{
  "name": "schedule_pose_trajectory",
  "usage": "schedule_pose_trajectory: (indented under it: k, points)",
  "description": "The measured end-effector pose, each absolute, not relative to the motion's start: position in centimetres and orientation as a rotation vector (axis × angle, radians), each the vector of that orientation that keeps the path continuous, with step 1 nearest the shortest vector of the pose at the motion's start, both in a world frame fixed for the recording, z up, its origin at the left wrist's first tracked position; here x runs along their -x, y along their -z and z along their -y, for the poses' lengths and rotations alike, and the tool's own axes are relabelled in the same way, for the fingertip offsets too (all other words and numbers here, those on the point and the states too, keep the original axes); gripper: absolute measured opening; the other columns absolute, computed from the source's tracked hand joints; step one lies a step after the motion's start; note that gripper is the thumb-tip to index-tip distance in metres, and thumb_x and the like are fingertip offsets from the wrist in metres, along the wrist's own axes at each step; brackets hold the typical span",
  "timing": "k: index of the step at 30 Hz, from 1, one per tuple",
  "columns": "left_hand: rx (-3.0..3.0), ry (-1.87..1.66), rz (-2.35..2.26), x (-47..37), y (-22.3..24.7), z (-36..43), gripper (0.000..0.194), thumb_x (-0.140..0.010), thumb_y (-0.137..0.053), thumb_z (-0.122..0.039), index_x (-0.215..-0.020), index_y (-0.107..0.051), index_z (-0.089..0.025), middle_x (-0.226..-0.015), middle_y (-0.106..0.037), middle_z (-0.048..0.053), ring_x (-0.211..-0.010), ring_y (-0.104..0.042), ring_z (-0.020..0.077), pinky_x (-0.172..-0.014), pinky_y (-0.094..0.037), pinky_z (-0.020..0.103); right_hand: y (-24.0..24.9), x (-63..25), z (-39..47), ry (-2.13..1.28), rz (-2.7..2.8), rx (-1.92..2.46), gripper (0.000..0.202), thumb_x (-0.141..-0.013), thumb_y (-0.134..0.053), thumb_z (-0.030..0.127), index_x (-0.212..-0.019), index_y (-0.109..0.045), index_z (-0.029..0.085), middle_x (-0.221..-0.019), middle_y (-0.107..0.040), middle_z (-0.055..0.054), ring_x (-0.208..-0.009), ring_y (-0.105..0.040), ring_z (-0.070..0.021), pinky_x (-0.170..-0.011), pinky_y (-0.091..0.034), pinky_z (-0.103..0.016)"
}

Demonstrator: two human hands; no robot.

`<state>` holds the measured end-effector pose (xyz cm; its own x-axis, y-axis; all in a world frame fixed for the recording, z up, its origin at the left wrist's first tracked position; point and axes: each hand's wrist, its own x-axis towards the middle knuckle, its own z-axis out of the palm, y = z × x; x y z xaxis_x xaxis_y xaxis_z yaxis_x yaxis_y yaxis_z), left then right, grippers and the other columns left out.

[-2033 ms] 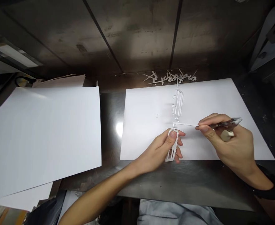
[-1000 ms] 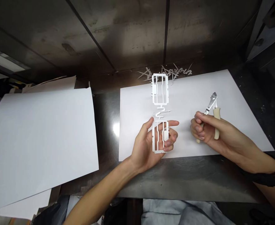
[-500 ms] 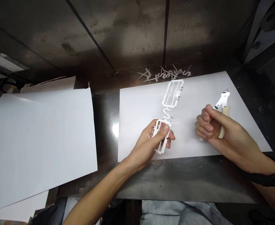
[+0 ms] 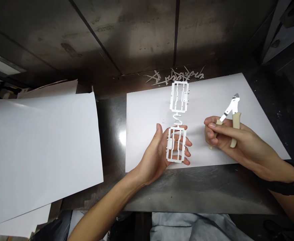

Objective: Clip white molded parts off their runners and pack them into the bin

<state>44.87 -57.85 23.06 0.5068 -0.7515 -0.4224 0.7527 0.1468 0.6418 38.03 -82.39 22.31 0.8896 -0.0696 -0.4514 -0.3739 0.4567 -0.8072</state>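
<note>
Two white plastic frames, a near one [image 4: 184, 144] and a far one [image 4: 171, 97], are joined by a wavy white strip [image 4: 177, 119]. The near frame lies across the fingers of my left hand [image 4: 153, 157], whose thumb is raised away from it. Its fingers are spread beneath the frame, supporting it. My right hand [image 4: 247, 140] is closed around pliers [image 4: 236, 125] with cream handles. Their metal jaws point up and away, and they touch nothing. Part of one handle is hidden by my fingers.
A white sheet [image 4: 147, 140] lies on the dark metal table [image 4: 162, 194]. Thin white plastic scraps [image 4: 180, 75] are heaped behind it, near the metal wall [image 4: 141, 36]. More large white sheets [image 4: 49, 144] are stacked at the left.
My left thumb has lifted off the near frame and the fingers have spread under it. The joined frames have turned more upright and face-on. My right hand and the pliers have shifted slightly left.
</note>
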Motion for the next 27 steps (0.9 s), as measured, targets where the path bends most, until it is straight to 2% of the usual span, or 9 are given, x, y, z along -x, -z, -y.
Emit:
schedule_pose_trajectory:
  k: [4,6,8,10,12,15,19,23,27]
  points:
    - [-0.936,1.078,0.034,-44.8,-22.9,57.9,0.073,-0.112,-0.034,-0.076,-0.147,-0.064,-0.020,-0.118,-0.069,0.014,-0.096,-0.069,0.0226,-0.085,-0.065,0.039,-22.6,-37.8,82.7,-0.174,-0.438,1.218,0.031,-0.107,-0.073,0.055,-0.105,-0.076,0.024,-0.075,-0.051,-0.001,-0.072,-0.049,-0.0178,-0.069,-0.049,-0.030]
    - [-0.998,1.037,0.050,-44.7,-22.9,58.0,0.056,-0.113,-0.047,-0.067,-0.144,-0.063,-0.022,-0.115,-0.069,0.009,-0.091,-0.069,0.0188,-0.081,-0.064,0.034,-22.7,-37.6,82.9,-0.203,-0.410,1.351,0.035,-0.107,-0.071,0.061,-0.110,-0.074,0.026,-0.085,-0.056,-0.002,-0.078,-0.051,-0.0189,-0.073,-0.048,-0.031]
    - [-1.147,0.917,0.102,-44.6,-22.9,58.1,0.038,-0.112,-0.062,-0.053,-0.136,-0.064,-0.024,-0.108,-0.069,0.004,-0.083,-0.067,0.0137,-0.073,-0.062,0.027,-22.9,-37.4,83.1,-0.294,-0.387,1.585,0.038,-0.101,-0.080,0.061,-0.123,-0.071,0.031,-0.103,-0.063,-0.003,-0.091,-0.057,-0.0214,-0.080,-0.047,-0.032]
    - [-1.312,0.767,0.203,-44.5,-22.9,58.1,0.025,-0.111,-0.069,-0.044,-0.123,-0.065,-0.022,-0.101,-0.070,0.001,-0.077,-0.065,0.0103,-0.068,-0.058,0.022,-23.1,-37.1,83.1,-0.349,-0.351,1.873,0.039,-0.100,-0.082,0.059,-0.126,-0.068,0.033,-0.112,-0.067,-0.002,-0.099,-0.060,-0.0234,-0.086,-0.047,-0.034]
    - [-1.404,0.687,0.300,-44.3,-23.0,58.1,0.022,-0.112,-0.067,-0.042,-0.113,-0.065,-0.020,-0.097,-0.072,0.001,-0.074,-0.065,0.0095,-0.067,-0.058,0.021,-23.3,-36.9,82.9,-0.319,-0.288,2.105,0.033,-0.107,-0.070,0.062,-0.114,-0.068,0.030,-0.105,-0.068,-0.001,-0.092,-0.060,-0.0223,-0.082,-0.045,-0.035]
    - [-1.421,0.706,0.348,-44.1,-23.2,57.9,0.023,-0.113,-0.065,-0.041,-0.109,-0.064,-0.019,-0.100,-0.074,0.002,-0.071,-0.067,0.0097,-0.064,-0.060,0.023,-23.5,-36.7,82.4,-0.265,-0.159,2.225,0.043,-0.112,-0.059,0.063,-0.093,-0.059,0.025,-0.087,-0.064,0.000,-0.077,-0.055,-0.0190,-0.068,-0.039,-0.033]
    - [-1.455,0.731,0.380,-43.9,-23.5,57.7,0.025,-0.115,-0.061,-0.044,-0.108,-0.065,-0.020,-0.098,-0.074,0.001,-0.066,-0.067,0.0095,-0.058,-0.058,0.023,-23.6,-36.7,82.2,-0.292,-0.078,2.270,0.039,-0.110,-0.064,0.054,-0.086,-0.056,0.024,-0.075,-0.058,0.001,-0.066,-0.049,-0.0175,-0.062,-0.035,-0.033]
    - [-1.547,0.728,0.429,-43.9,-23.5,57.6,0.030,-0.116,-0.058,-0.047,-0.105,-0.068,-0.021,-0.091,-0.075,0.000,-0.062,-0.064,0.0090,-0.056,-0.055,0.023,-23.5,-36.7,82.4,-0.334,-0.060,2.297,0.013,-0.104,-0.068,0.036,-0.096,-0.067,0.025,-0.083,-0.068,0.000,-0.070,-0.057,-0.0199,-0.064,-0.037,-0.033]
    - [-1.578,0.693,0.451,-43.9,-23.6,57.6,0.028,-0.115,-0.061,-0.044,-0.103,-0.070,-0.020,-0.090,-0.076,-0.001,-0.061,-0.063,0.0071,-0.055,-0.052,0.020,-23.5,-36.5,82.6,-0.393,-0.049,2.310,0.005,-0.102,-0.066,0.030,-0.102,-0.070,0.027,-0.089,-0.072,0.001,-0.074,-0.061,-0.0208,-0.067,-0.040,-0.033]
